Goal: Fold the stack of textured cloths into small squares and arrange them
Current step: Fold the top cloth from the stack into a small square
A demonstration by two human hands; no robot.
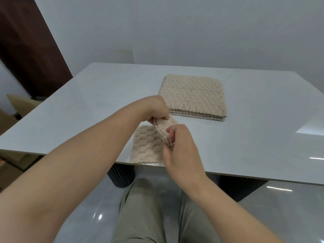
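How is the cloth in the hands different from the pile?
The held cloth has one side lifted, pinched by the left hand and right hand; the stack of cloths lies flat, untouched. The held cloth is at the table's near edge; the stack sits farther back. Both are beige and bumpy.

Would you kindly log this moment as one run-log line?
step: folding cloth | left hand: pinches cloth | right hand: pinches cloth | stack: apart, on table

Shot from head height, facing forward and down, close over left hand (157,109) and right hand (181,151) at near edge of table (84,109).
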